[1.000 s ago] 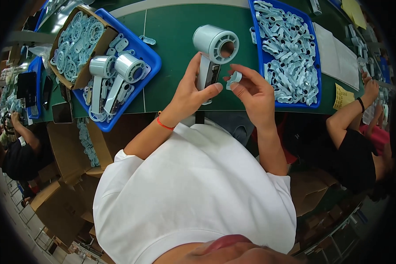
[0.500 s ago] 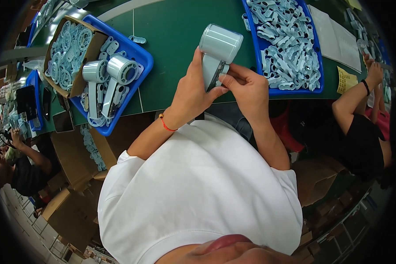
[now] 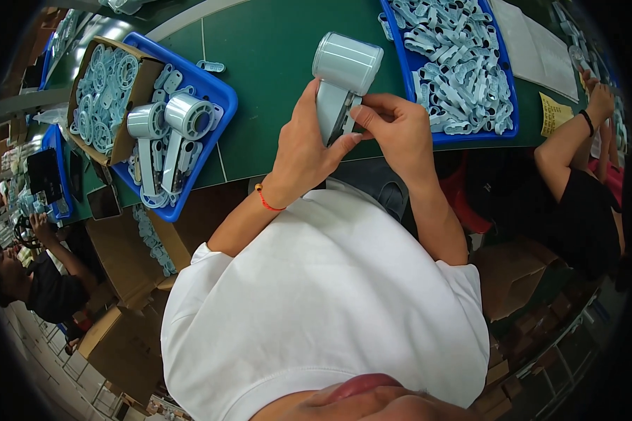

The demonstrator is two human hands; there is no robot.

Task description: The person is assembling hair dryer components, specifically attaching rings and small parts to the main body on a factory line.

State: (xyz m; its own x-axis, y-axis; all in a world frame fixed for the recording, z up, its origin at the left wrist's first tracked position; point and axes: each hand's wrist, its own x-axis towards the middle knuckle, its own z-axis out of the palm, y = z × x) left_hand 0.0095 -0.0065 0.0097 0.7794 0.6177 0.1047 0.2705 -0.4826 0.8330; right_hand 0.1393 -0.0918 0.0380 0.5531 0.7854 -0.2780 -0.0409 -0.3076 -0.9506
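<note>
My left hand [image 3: 303,144] is wrapped round the handle of a pale blue-grey handheld fan body [image 3: 347,63], its thumb lying along the handle's lower end. The fan's drum-shaped head points away from me, above the green table. Dark inner parts show along the handle's open right side. At that side my right hand [image 3: 400,133] is closed in a pinch, thumb and forefinger touching the handle's edge. Whether a small part sits between those fingertips is hidden.
Left, a blue tray [image 3: 230,105] holds two similar fan bodies [image 3: 187,116] and a cardboard box [image 3: 146,88] of pale-blue rings. Right, another blue tray [image 3: 514,105] is heaped with pale-blue handle pieces [image 3: 456,63]. Co-workers sit on both sides; one's arm [image 3: 565,147] reaches the table.
A pale piece seen beside my right fingertips is now mostly covered by them. Both hands and the fan body sit slightly farther left in the picture; the view has shifted a little.
</note>
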